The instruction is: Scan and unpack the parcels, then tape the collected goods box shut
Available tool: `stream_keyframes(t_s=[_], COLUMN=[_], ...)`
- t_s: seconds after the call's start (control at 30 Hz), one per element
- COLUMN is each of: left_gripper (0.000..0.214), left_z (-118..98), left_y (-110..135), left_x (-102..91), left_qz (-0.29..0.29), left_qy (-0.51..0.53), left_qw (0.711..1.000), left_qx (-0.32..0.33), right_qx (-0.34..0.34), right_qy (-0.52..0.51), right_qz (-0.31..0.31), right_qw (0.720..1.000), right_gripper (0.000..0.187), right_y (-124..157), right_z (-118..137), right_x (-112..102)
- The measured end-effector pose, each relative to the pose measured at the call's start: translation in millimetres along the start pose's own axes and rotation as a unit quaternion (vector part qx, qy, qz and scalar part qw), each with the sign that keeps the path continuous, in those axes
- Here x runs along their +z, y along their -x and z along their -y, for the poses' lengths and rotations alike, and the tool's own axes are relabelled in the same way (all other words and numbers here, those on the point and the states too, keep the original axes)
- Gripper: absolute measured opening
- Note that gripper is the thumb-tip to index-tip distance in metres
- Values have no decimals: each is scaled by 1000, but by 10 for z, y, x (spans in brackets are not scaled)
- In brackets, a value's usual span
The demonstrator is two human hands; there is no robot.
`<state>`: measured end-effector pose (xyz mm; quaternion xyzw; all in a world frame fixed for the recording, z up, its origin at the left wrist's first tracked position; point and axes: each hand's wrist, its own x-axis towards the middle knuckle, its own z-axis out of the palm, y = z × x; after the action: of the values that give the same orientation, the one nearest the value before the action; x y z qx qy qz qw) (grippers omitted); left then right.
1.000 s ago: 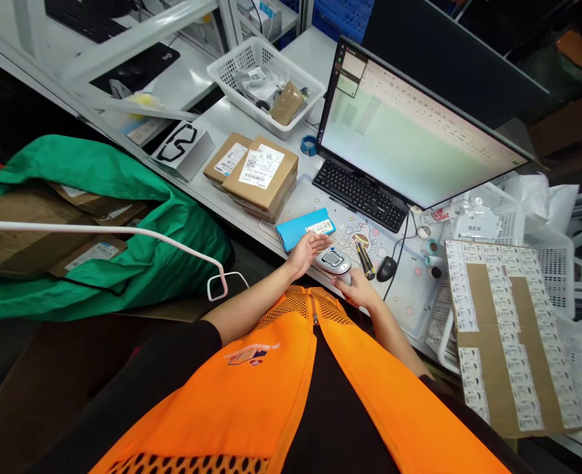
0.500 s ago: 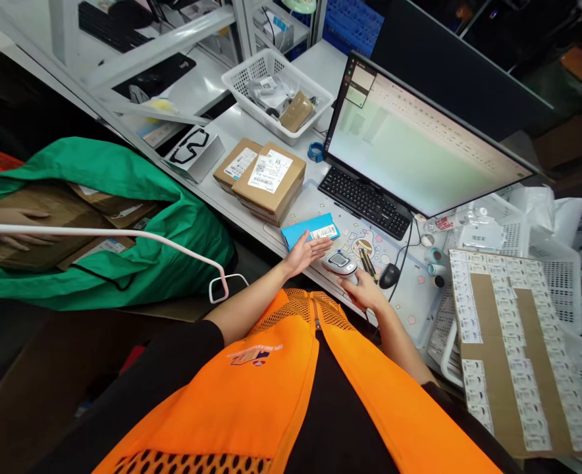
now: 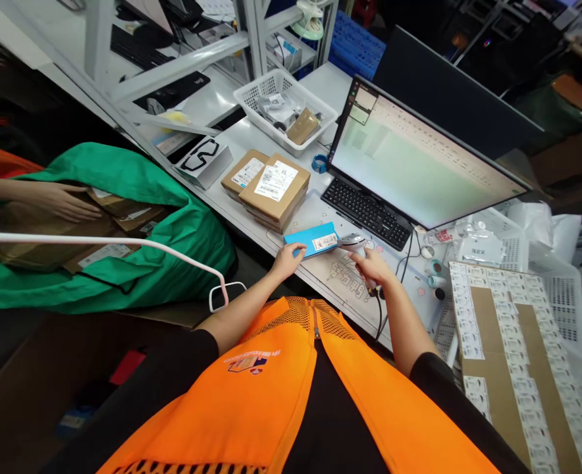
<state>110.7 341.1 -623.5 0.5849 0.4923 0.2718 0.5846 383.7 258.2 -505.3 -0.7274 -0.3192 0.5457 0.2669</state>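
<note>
A flat blue package (image 3: 298, 237) with a white barcode label lies near the front edge of the desk. My left hand (image 3: 288, 261) is closed at its left end, thumb and fingers pinching the edge. In my right hand (image 3: 372, 266) is a grey-and-white barcode scanner (image 3: 353, 241), its head close to the label at the package's right end. The scanner's cable hangs down past the desk edge. My right fingers wrap its handle, which is mostly hidden.
Brown cardboard boxes (image 3: 284, 204) with labels stand behind the package. A white basket (image 3: 251, 108), keyboard (image 3: 367, 214) and monitor (image 3: 419, 158) are farther back. A cardboard sheet of labels (image 3: 498, 329) leans at right. At left, another person's hand (image 3: 64, 201) rests on boxes in a green bag (image 3: 197, 243).
My left hand went from open, palm up, to pinching the blue package's left end. My right hand brought the scanner up from the desk's front to the label.
</note>
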Motion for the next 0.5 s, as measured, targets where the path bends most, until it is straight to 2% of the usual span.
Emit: stream_keyframes(t_s=[0.1,0.2,0.27,0.33,0.5], left_gripper=[41,82,102,108,103], left_z=[53,85,99,112,173], left_y=[-11,-74,-122,-154,-109], left_x=[-44,-67,-72,-73,-57], left_qz=[0,38,59,64,50], left_qy=[-155,-243,-278,-300,-336], left_qw=[985,966,957,950,937], left_qx=[78,74,64,64,83], right_qx=[0,5,8,10,19], right_qy=[1,62,82,85,61], right_qz=[4,-11,-17,-21,-30], right_qw=[1000,998,996,996,997], right_gripper=[30,33,35,36,39], right_y=[-65,-86,-79,-64,-22], right_z=[-54,-80,-91,-107,-172], right_x=[16,43,67,93,117])
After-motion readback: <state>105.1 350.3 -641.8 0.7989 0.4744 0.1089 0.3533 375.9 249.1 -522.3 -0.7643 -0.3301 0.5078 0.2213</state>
